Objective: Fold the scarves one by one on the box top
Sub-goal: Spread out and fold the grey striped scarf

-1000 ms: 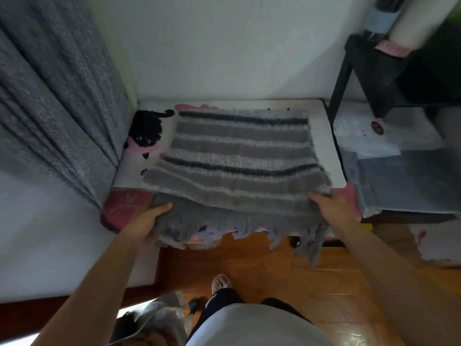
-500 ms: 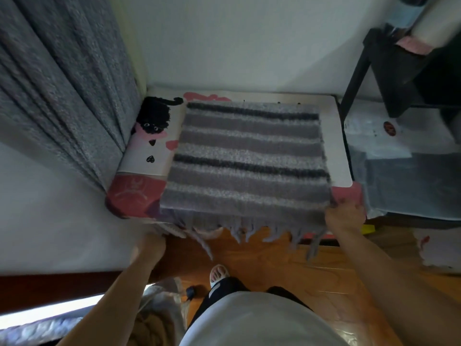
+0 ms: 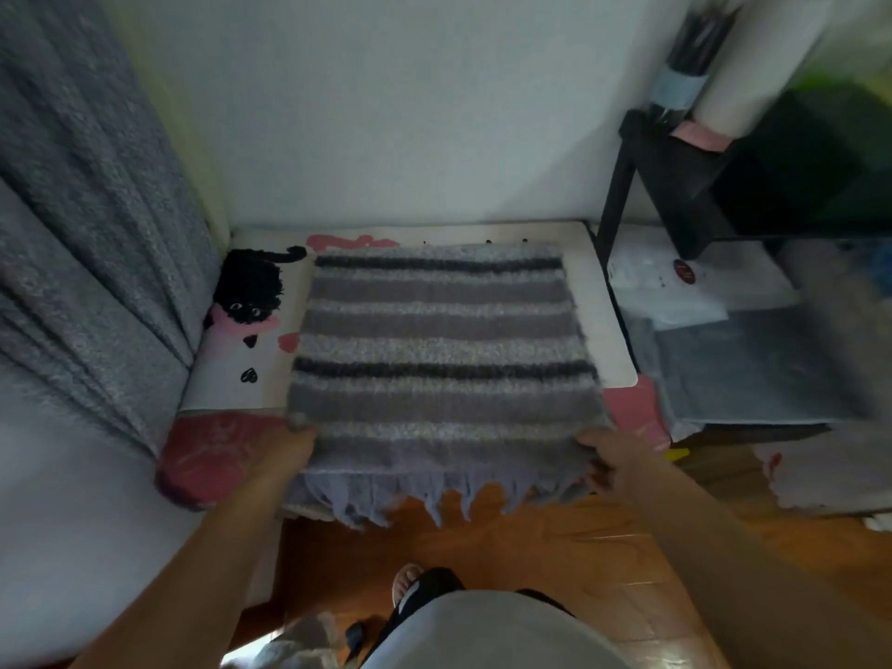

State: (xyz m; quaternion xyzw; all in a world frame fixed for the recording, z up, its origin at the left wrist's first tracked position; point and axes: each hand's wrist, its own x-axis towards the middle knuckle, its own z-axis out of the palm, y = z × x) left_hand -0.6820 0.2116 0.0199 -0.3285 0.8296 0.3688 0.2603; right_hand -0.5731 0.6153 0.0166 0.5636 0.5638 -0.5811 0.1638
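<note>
Your fuzzy grey scarf with dark and pale stripes (image 3: 441, 350) lies folded flat on the white box top printed with a black cat and pink hearts (image 3: 251, 359), its fringed near edge hanging off the front over the wooden floor (image 3: 555, 548). Your left hand (image 3: 285, 449) and right hand (image 3: 610, 453) each have a grip on a near corner, fingers tucked under the layers. Lift unevenly and the stacked layers could slide askew, or the overhanging fringe could drag the fold off the edge.

Fuzzy knitted wool scarf (image 3: 441, 359) lies above glossy wooden floor (image 3: 555, 548).
</note>
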